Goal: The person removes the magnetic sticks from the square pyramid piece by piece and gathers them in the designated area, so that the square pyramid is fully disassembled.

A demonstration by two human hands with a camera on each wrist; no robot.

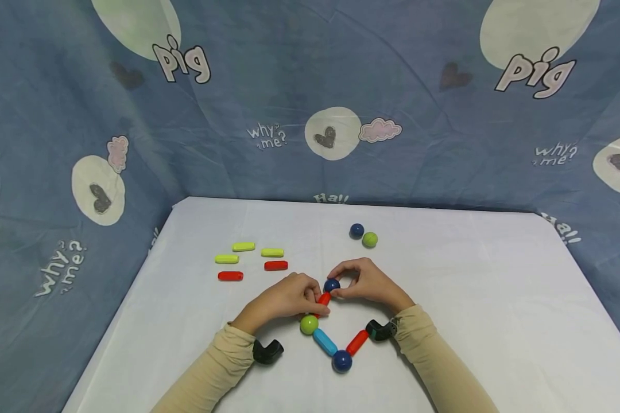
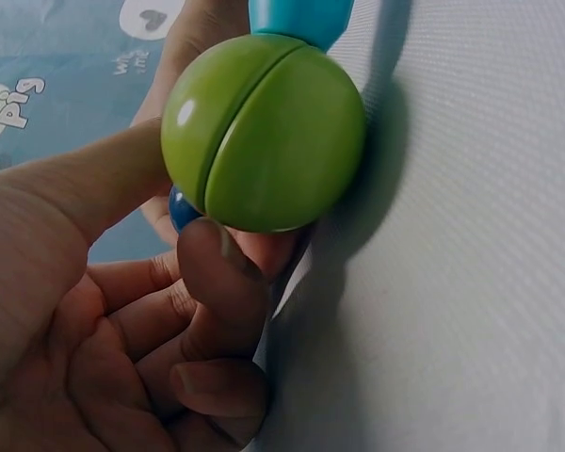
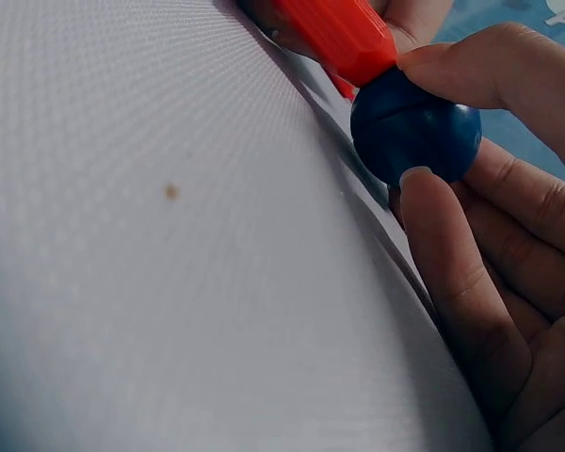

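My left hand [image 1: 289, 296] pinches a red rod [image 1: 324, 299] between thumb and fingers. At its far end sits a dark blue ball [image 1: 332, 285], which the thumb and fingertips of my right hand [image 1: 368, 281] grip. In the right wrist view the blue ball [image 3: 410, 132] meets the end of the red rod [image 3: 344, 36]. A green ball [image 1: 309, 324] is at the rod's near end, large in the left wrist view. From it a light blue rod [image 1: 325, 342] runs to another dark blue ball [image 1: 342, 361], joined by a second red rod [image 1: 357, 342].
Beyond my left hand lie several yellow-green rods [image 1: 244, 246] and two loose red rods [image 1: 230, 276]. A dark blue ball [image 1: 357, 231] and a green ball [image 1: 369, 240] stand at the back of the white table [image 1: 470, 275]. Blue printed cloth [image 1: 418, 172] hangs behind.
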